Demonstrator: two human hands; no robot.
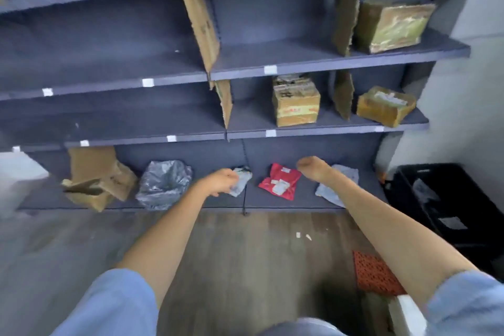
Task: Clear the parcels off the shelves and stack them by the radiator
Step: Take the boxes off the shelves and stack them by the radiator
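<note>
Shelves [313, 58] mostly bare at left; boxes and mailers remained right and low. Left hand [221, 181] gripped grey mailer [241, 181]; right hand [313, 169] fingers indistinct.

dark blue-grey shelves [313, 58], brown taped boxes [296, 102], a red mailer [278, 181], grey poly bag [163, 184], orange perforated mat [373, 273], black crate [447, 199].

Dark blue shelving [341, 56] stands on a grey-brown wood-look floor [245, 254] beside a pale wall [463, 106].
</note>
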